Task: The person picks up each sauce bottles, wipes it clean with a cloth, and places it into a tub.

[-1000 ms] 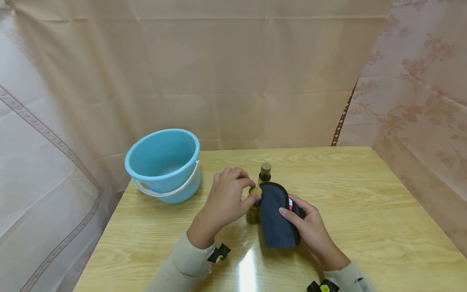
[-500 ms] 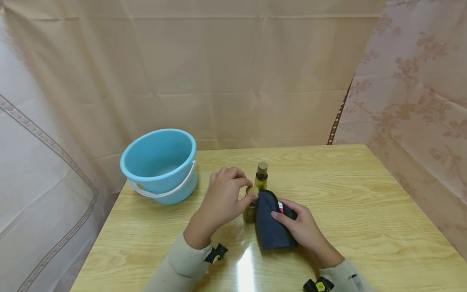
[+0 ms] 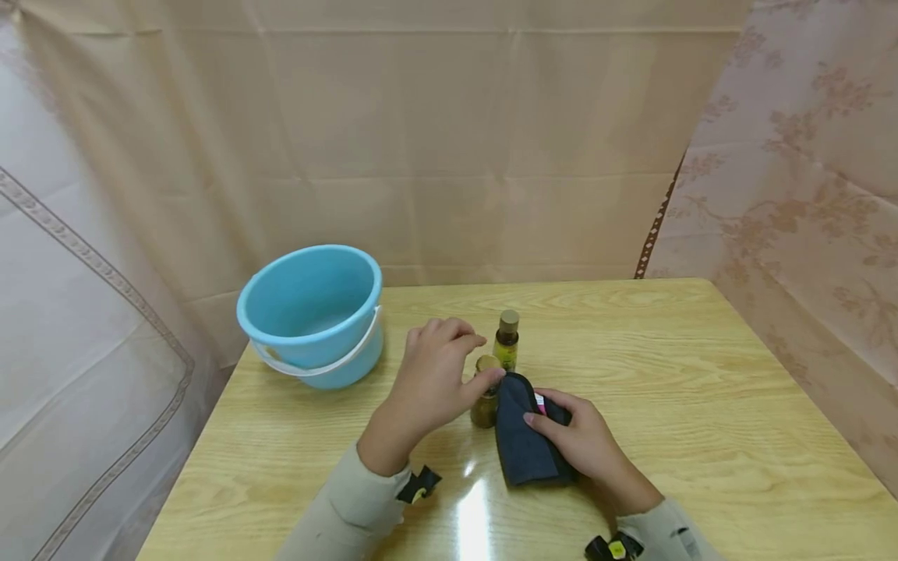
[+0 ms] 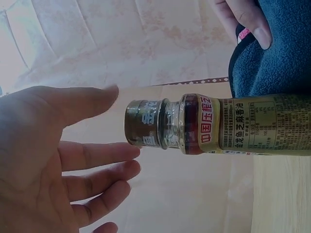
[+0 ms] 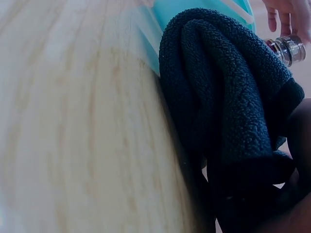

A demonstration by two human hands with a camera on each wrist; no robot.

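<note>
My left hand [image 3: 436, 379] is at the cap of the nearer sesame oil bottle [image 3: 484, 409], thumb and fingers spread apart around it. In the left wrist view a gap shows between the thumb and the bottle's gold cap [image 4: 141, 122]. My right hand [image 3: 585, 436] grips a folded dark blue towel [image 3: 526, 448] with a black edge and a small pink-and-white tag, thumb on top. The towel is close against the bottle's right side. Its fluffy folds fill much of the right wrist view, where the right hand's fingers are mostly hidden. Behind stands a second gold-capped bottle [image 3: 507, 343].
A light blue bucket [image 3: 312, 354] with a white handle stands at the table's back left. The wooden table [image 3: 701, 389] extends right of the hands. Beige and patterned curtains [image 3: 449, 156] hang behind and beside it.
My left thumb and fingers have come apart from the bottle's cap. The towel has dropped a little toward me, uncovering more of the rear bottle. Both bottles stay upright in place.
</note>
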